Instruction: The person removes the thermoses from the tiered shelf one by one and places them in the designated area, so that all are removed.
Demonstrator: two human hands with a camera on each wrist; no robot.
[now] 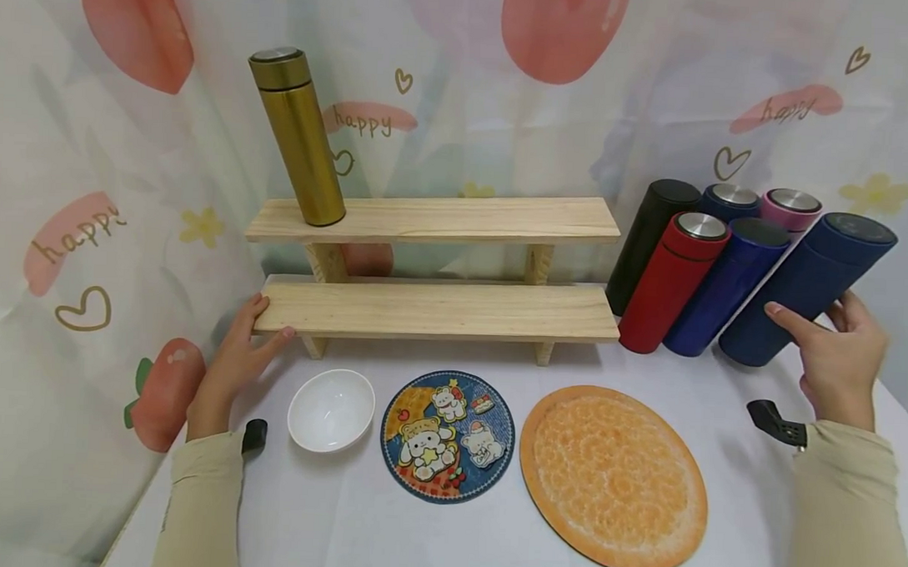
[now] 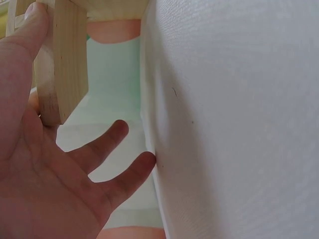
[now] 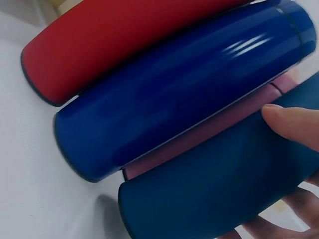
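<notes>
At the left end of the lower plank of a two-tier wooden shelf [image 1: 438, 310], my left hand [image 1: 243, 351] grips the board, thumb on its front edge and index finger behind. In the left wrist view the board end [image 2: 70, 59] sits between thumb and fingers, the other fingers spread below. My right hand [image 1: 842, 355] holds a dark blue thermos [image 1: 807, 287] around its side, thumb across the front. Beside it stand a glossy blue thermos [image 3: 184, 94], a red thermos [image 1: 672, 283], a pink thermos [image 1: 793, 210], a black thermos [image 1: 654, 240] and another navy thermos [image 1: 730, 201].
A gold thermos [image 1: 301, 136] stands on the upper plank [image 1: 464, 220], near its left end. In front of the shelf lie a white bowl [image 1: 331, 411], a round cartoon mat [image 1: 449, 438] and an orange round mat [image 1: 614, 479]. A printed curtain [image 1: 459, 133] hangs behind.
</notes>
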